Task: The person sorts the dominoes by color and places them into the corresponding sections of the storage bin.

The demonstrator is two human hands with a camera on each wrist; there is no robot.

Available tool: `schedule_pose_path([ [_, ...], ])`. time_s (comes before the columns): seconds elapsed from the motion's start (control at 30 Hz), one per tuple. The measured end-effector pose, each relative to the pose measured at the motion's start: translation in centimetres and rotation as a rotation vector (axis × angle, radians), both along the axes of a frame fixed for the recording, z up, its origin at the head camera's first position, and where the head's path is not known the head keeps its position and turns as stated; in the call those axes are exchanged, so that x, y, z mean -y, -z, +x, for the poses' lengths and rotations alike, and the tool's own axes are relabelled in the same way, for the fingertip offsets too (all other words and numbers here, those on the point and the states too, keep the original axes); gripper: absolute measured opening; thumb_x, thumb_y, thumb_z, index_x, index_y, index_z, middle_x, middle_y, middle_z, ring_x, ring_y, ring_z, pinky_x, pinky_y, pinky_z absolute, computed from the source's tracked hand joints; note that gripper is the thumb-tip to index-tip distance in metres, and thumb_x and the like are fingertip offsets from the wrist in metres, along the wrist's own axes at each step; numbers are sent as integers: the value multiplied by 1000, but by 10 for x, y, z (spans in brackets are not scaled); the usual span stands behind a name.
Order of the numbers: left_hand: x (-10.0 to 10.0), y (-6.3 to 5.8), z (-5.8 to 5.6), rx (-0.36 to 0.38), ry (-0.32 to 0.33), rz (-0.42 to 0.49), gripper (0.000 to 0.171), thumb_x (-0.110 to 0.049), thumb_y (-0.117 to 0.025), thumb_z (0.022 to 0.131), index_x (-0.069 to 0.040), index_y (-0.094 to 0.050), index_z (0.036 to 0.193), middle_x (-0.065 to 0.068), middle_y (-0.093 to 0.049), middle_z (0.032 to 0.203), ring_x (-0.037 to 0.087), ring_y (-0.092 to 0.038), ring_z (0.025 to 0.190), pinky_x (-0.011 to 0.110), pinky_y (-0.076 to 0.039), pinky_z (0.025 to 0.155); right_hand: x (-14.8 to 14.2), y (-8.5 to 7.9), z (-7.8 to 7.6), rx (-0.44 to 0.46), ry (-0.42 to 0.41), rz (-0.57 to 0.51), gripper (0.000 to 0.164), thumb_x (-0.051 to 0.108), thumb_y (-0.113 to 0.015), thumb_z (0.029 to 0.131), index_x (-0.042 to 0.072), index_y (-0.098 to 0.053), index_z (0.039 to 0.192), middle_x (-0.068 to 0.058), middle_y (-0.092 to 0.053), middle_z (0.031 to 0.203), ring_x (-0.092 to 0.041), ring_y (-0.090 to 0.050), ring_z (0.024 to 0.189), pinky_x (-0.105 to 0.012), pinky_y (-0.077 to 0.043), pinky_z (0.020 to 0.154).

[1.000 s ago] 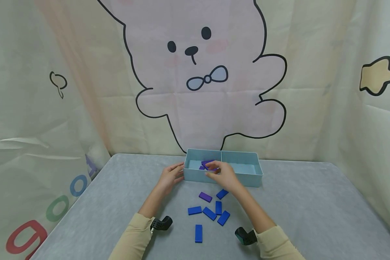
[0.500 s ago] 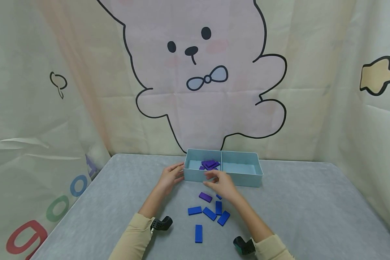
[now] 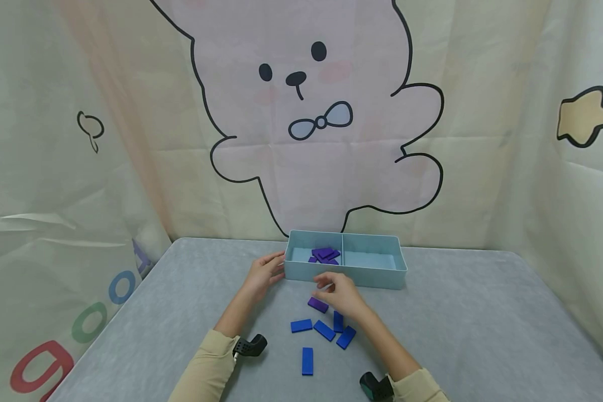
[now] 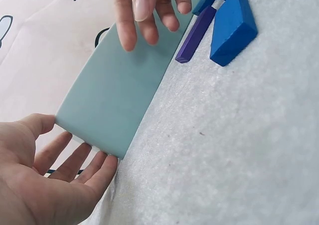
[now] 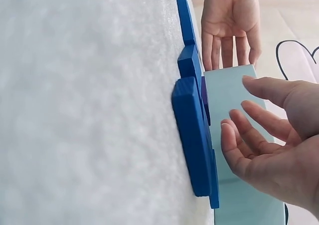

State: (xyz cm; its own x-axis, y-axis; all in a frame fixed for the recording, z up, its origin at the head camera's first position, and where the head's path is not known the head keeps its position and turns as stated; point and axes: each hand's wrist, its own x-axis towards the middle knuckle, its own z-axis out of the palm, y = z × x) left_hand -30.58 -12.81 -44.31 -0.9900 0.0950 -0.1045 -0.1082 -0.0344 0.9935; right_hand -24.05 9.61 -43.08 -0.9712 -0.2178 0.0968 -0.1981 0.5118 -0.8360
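On the gray table (image 3: 146, 324) a purple block (image 3: 317, 305) lies in front of the box (image 3: 377, 278), by the loose, empty right hand (image 3: 340, 292) (the left hand (image 3: 261, 276) touches the box, not gripping), so a soft pinch might work best.

Lettering, left-hand curtain (image 3: 35, 173), head view: one row of single letters, climbing beside the left edge of the surface (image 3: 462, 324), each smaller than the one below.
Item 1: red "g" (image 3: 64, 360), lower part cut by the frame.
Item 2: green "o" (image 3: 75, 325), whole.
Item 3: blue "o" (image 3: 111, 288), whole.
Item 4: purple letter (image 3: 142, 257), partly visible, slanted near the curtain's fold; possibly "d", too unclear to confirm.
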Motion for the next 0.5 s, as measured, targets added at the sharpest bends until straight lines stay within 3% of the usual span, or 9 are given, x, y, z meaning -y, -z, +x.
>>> schedule_pose_path([
  [0.5, 0, 4, -4, -5, -11, -4, 47, -21, -58, 110, 6, -56, 148, 27, -50, 157, 45, -55, 140, 55, -48, 113, -3, 5, 2, 40, -84, 23, 34, -2, -86, 83, -3, -75, 115, -6, -72, 95, -17, -62, 85, -34, -59, 77],
])
